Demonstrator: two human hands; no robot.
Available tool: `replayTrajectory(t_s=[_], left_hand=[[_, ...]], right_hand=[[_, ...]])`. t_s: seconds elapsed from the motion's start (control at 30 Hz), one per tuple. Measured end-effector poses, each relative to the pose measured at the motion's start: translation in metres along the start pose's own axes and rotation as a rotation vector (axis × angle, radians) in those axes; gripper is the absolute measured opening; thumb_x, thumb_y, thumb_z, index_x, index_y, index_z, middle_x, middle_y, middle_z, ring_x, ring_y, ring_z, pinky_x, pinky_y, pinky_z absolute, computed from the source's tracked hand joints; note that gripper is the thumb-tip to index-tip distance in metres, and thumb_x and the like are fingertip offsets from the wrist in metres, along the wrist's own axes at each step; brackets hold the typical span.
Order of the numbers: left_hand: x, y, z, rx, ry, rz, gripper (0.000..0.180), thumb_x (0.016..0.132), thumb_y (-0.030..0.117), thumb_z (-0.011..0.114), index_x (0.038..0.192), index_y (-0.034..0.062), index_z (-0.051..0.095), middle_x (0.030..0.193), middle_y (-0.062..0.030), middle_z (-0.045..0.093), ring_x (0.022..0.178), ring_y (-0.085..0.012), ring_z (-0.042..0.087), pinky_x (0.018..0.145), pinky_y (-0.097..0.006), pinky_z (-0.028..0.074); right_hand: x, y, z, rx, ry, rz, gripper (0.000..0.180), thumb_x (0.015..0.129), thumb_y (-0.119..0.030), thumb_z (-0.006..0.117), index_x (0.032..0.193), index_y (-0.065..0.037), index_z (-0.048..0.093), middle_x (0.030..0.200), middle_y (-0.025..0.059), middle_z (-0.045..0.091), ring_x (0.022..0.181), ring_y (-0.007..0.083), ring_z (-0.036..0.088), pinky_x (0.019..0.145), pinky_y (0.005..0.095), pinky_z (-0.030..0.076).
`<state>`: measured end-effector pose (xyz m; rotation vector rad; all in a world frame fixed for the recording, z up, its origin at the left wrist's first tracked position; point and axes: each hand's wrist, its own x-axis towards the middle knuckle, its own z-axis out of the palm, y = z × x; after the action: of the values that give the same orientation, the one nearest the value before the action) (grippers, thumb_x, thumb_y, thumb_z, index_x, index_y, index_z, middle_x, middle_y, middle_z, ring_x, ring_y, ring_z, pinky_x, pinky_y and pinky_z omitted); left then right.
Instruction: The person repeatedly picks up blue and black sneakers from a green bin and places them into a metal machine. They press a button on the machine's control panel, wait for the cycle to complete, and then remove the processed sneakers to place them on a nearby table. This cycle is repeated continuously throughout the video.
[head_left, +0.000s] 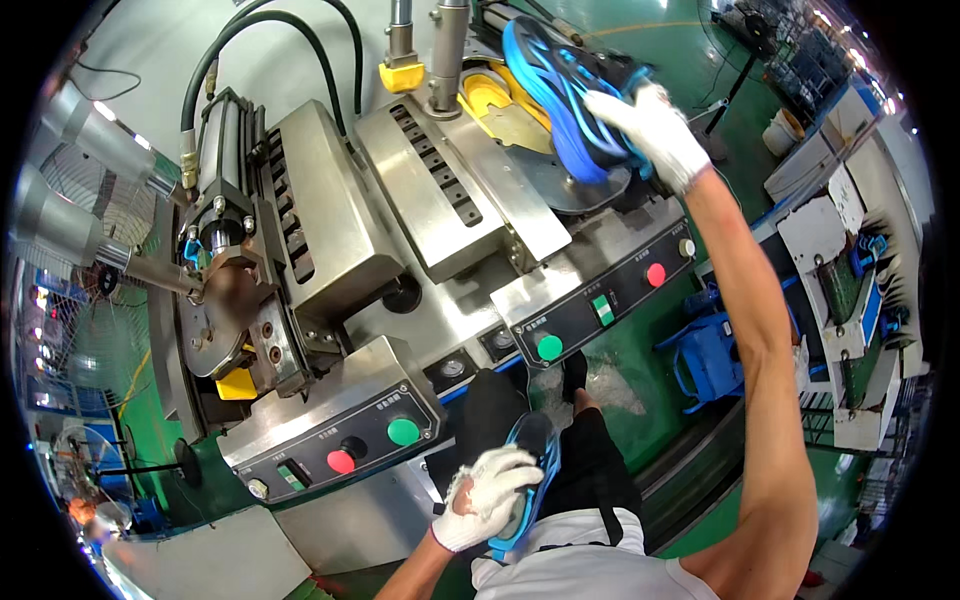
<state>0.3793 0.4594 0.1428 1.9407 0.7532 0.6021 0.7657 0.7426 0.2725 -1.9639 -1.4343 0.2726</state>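
My right hand (655,128), in a white knit glove, reaches up and grips a blue and black shoe (565,95) with its sole facing me, held against the round grey plate (560,185) of the right station of a steel press machine (440,200). My left hand (488,495), also gloved, holds a second blue and black shoe (530,470) low near my waist, in front of the machine.
Two black control panels carry buttons: a green button (403,431) and a red button (341,461) on the left panel, a green button (549,347) and a red button (656,274) on the right. Yellow machine parts (487,97), black hoses (250,40), a fan (90,200) and a green floor (640,370) surround me.
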Motion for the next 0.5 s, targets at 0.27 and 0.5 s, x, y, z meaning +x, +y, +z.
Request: replayTrajectory(t_s=[0.27, 0.5], left_hand=[[-0.052, -0.054, 0.004, -0.003, 0.161, -0.071, 0.040, 0.079, -0.006, 0.064, 0.115, 0.0096, 0.071, 0.123, -0.0175, 0.068, 0.117, -0.0428, 0.064, 0.105, -0.053, 0.052], [-0.050, -0.045, 0.008, -0.071, 0.186, -0.142, 0.042, 0.077, -0.008, 0.067, 0.114, 0.0109, 0.072, 0.122, -0.0143, 0.069, 0.119, -0.0403, 0.065, 0.110, -0.054, 0.051]], right_hand=[[0.137, -0.016, 0.174, -0.643, -0.178, -0.467, 0.047, 0.088, -0.037, 0.061, 0.116, -0.002, 0.076, 0.122, 0.0218, 0.074, 0.114, 0.0369, 0.072, 0.098, 0.0422, 0.056], [0.132, -0.001, 0.179, -0.521, -0.334, -0.270, 0.065, 0.082, -0.050, 0.062, 0.118, 0.003, 0.073, 0.124, 0.0275, 0.071, 0.116, 0.0367, 0.071, 0.099, 0.0431, 0.055]])
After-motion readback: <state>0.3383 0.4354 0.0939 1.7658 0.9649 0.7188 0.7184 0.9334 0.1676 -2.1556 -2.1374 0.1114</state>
